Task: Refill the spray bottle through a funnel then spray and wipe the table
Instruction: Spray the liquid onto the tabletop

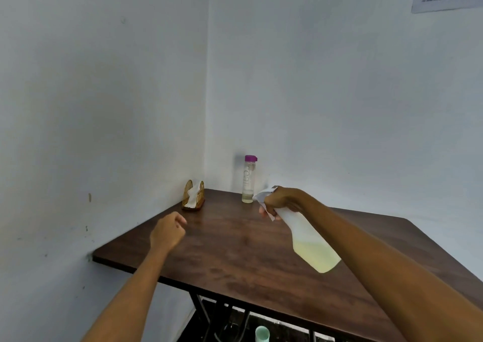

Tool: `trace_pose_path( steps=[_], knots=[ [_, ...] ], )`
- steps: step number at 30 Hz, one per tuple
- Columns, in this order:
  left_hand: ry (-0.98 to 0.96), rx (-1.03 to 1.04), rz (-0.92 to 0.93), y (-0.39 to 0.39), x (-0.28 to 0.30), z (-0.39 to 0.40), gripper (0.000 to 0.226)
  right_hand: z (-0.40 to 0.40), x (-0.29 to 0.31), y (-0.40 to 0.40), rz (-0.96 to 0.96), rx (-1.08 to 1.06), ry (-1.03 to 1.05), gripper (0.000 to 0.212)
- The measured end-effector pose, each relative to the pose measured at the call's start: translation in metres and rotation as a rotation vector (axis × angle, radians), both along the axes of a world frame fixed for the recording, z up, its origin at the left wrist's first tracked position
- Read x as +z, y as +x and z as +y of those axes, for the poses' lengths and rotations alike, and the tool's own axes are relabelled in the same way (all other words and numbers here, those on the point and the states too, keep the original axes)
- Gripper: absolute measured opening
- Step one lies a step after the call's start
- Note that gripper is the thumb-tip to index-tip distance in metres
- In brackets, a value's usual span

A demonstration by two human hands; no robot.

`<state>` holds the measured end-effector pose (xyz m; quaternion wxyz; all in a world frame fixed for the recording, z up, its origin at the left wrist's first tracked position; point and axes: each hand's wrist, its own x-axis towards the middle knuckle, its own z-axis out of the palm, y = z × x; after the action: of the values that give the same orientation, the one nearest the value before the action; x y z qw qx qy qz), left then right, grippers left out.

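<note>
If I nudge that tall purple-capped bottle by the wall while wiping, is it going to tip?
Probably yes. The purple-capped bottle is tall and narrow, so its footing on the table looks small. Only a shallow layer of pale liquid shows at its bottom, so it is likely light and easily knocked. Once down, its round body would likely roll.

Both bare forearms reach forward from the bottom of the view. The left hand (167, 230) hangs in a loose fist with its fingers curled inward, holding nothing. The right hand (281, 202), further forward and higher, has its back toward the camera, fingers wrapped round the spray bottle (309, 239) at its neck and trigger.
</note>
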<state>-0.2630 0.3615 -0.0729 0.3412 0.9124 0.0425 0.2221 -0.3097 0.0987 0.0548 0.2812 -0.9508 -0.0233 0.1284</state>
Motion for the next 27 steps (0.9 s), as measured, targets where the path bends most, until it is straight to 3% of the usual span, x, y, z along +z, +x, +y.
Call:
trace_pose_path(
  steps=[3,6,8,11,18,20,22,27],
  knots=[
    [0.054,0.085,-0.015,-0.003,-0.009,0.003,0.029,0.005,-0.011,0.000,0.048,0.019,0.089,0.053],
    [0.057,0.099,0.006,-0.003,-0.014,-0.005,0.034,0.013,-0.029,-0.001,-0.001,-0.011,0.085,0.029],
    [0.071,0.093,-0.011,-0.002,-0.014,-0.009,0.034,0.017,-0.040,0.003,-0.069,-0.129,0.142,0.035],
    [0.098,0.107,-0.028,-0.002,-0.011,-0.012,0.033,0.020,-0.045,0.003,0.035,-0.127,0.148,0.014],
    [0.066,0.147,-0.017,-0.002,-0.008,-0.013,0.030,0.014,-0.029,-0.009,0.079,-0.056,0.097,0.031],
    [0.067,0.148,-0.007,-0.002,-0.009,-0.015,0.030,0.010,-0.029,-0.004,0.051,-0.098,0.138,0.024],
    [0.070,0.142,-0.007,-0.002,-0.010,-0.019,0.029,0.006,-0.035,-0.002,0.011,-0.213,0.186,0.038],
    [0.092,0.128,-0.011,-0.004,-0.006,-0.029,0.028,0.000,-0.034,-0.013,0.018,-0.159,0.190,0.010]
  ],
)
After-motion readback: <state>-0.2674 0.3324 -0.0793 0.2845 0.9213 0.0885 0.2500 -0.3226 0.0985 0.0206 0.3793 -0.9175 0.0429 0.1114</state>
